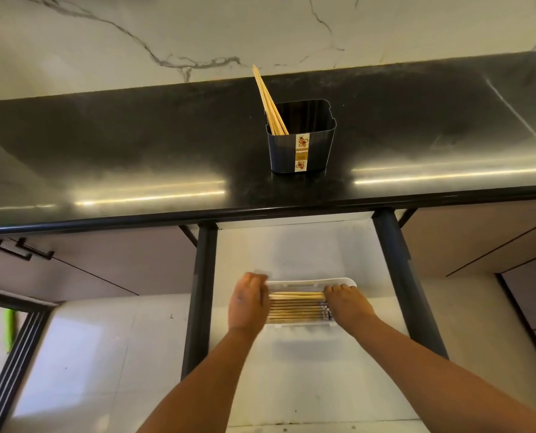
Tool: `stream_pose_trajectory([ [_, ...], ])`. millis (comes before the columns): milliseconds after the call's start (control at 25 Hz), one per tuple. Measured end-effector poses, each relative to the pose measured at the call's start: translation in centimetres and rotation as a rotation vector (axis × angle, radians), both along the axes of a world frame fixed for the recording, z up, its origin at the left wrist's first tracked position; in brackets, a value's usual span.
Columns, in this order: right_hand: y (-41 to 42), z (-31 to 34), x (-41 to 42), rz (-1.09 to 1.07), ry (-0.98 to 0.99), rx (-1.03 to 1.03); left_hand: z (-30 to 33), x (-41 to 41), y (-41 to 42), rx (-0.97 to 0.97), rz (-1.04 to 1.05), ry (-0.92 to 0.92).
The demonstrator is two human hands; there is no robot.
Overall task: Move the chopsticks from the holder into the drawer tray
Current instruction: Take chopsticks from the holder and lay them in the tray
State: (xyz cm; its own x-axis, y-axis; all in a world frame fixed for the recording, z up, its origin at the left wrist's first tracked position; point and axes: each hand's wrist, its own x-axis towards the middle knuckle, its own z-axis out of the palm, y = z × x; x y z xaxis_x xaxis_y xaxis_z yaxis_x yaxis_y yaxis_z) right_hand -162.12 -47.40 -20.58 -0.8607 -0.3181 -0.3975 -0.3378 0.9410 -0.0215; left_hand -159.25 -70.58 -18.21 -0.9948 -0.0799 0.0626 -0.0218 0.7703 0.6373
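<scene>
Chopsticks (295, 306) lie side by side in the white tray (310, 282) inside the open drawer (291, 251). The left hand (248, 303) cups their left ends; the right hand (348, 303) presses flat on their right ends. A few remaining chopsticks (268, 101) lean in the holder (301, 142) near the countertop (135, 145) front edge.

- Two bare forearms, no sleeves in view.
- Left hand (247, 304) and right hand (348, 303) bare: no gloves, rings or watch visible.

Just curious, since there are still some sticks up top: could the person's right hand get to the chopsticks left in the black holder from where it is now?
Probably yes. The right hand is down at the tray, and nothing stands between it and the chopsticks leaning out of the open holder on the counter.
</scene>
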Motion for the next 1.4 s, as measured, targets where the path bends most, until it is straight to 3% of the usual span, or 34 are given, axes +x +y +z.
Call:
stream_pose_trajectory([
  [200, -0.3, -1.2, -0.9, 0.077, 0.040, 0.015, -3.1, 1.4, 1.9, -0.418, -0.422, -0.383],
  [320, -0.7, -1.7, -1.1, 0.037, 0.036, -0.037, -4.4, 1.6, 1.7, -0.504, -0.440, -0.514],
  [480, 0.5, -1.4, -0.1, 0.112, 0.256, -0.180, -5.2, 1.8, 1.8, -0.550, -0.425, -0.603],
  [560, 1.1, -1.5, 0.6, 0.053, 0.253, -0.324, -5.2, 1.8, 1.9, -0.562, -0.402, -0.599],
  [640, 1.1, -1.7, 1.5, -0.126, 0.123, -0.419, -5.1, 1.6, 2.1, -0.562, -0.374, -0.566],
  [720, 0.7, -2.2, 2.5, -0.213, -0.027, -0.356, -4.9, 1.3, 2.5, -0.553, -0.398, -0.550],
  [840, -0.5, -2.6, 3.4, -0.176, -0.182, -0.189, -5.1, 1.1, 3.0, -0.551, -0.446, -0.533],
  [920, -1.2, -2.5, 3.3, -0.209, -0.179, -0.191, -5.2, 1.1, 3.1, -0.555, -0.449, -0.542],
  [1080, -0.8, -2.0, 2.2, -0.291, 0.087, -0.346, -5.1, 1.5, 2.7, -0.490, -0.413, -0.446],
  [1280, -0.5, -2.2, 1.5, -0.141, -0.101, -0.231, -4.9, 1.4, 2.4, -0.516, -0.443, -0.487],
  [1400, -0.5, -2.4, 1.9, -0.188, -0.121, -0.308, -4.6, 1.5, 2.5, -0.507, -0.408, -0.392],
])
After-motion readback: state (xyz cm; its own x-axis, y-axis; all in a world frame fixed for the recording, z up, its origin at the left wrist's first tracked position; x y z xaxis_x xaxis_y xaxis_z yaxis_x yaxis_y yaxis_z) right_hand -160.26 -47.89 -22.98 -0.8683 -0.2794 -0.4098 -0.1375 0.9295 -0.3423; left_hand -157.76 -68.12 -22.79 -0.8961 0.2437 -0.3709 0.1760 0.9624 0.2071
